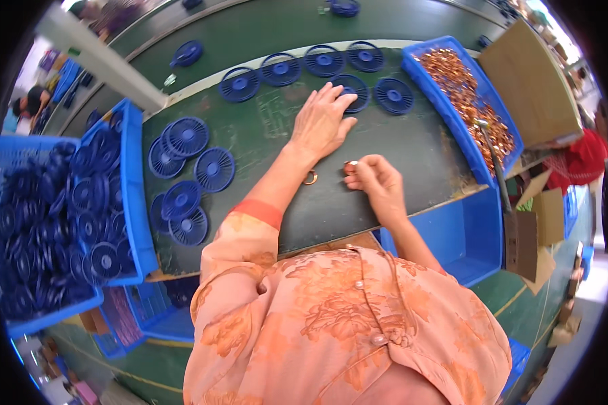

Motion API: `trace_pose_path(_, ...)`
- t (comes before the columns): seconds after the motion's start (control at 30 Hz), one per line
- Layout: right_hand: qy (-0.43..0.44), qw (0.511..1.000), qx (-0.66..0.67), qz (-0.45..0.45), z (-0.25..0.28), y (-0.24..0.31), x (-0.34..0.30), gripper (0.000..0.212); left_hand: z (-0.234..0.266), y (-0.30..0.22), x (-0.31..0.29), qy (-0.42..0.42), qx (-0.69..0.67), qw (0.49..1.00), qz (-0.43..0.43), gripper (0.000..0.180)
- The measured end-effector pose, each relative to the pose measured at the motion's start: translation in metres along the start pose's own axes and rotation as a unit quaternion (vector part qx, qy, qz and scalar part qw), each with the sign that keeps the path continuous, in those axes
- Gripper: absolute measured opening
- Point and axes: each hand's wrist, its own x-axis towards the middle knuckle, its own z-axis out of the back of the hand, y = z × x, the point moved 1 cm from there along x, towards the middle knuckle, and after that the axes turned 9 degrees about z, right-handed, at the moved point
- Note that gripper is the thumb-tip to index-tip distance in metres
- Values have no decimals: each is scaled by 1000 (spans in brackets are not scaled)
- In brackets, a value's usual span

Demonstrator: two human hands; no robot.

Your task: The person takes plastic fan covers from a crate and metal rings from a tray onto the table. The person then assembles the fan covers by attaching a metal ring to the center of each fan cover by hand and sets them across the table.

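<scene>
My left hand reaches over the green work table, fingers stretched out, with its fingertips at the left edge of a round dark-blue slatted plastic disc. Whether the fingertips press on that disc, I cannot tell. Closer to my body, my right hand pinches a small shiny copper-coloured metal piece between thumb and fingers. A copper-coloured ring shows beside my left wrist. Another blue disc lies to the right, and several more, such as this blue disc, form a row along the far edge.
More blue discs lie at the table's left. Beyond them stands a blue crate heaped with discs. A blue tray of copper-coloured pieces sits at the right, near a cardboard box. A conveyor belt runs behind the table.
</scene>
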Motion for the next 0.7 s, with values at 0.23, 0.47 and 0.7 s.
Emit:
trace_pose_path(0.23,39,998,47,-17,12,1,6,7,120,30,-92,45,163,962,215,70)
trace_pose_path(0.47,94,990,88,-62,-23,15,14,15,135,58,-153,39,203,914,350,72)
trace_pose_path(0.7,161,968,175,-78,-50,24,15,28,135,63,-153,43,111,952,281,67)
